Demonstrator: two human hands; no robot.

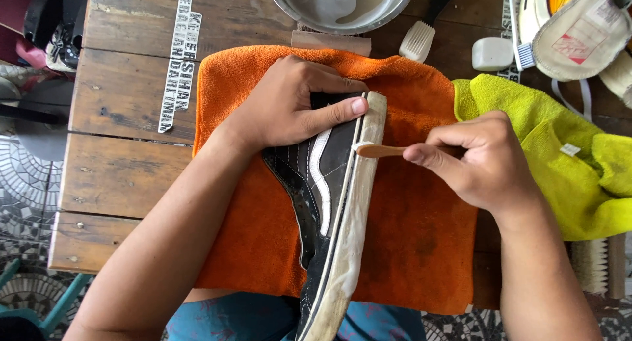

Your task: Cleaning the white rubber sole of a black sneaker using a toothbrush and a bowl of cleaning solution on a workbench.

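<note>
Left hand (289,104) grips the black canvas shoe (322,183); right hand (484,160) pinches a small wooden brush (378,151) at its grimy white sole (359,203) — lower stretch looks unscrubbed.

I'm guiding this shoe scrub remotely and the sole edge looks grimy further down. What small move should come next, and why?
Probably draw the small wooden brush in the right hand along the white sole edge toward the near end. The brush head sits at the upper stretch, while the lower rim looks browner. The left hand presses the black shoe onto the orange towel, so it should hold steady.
</note>
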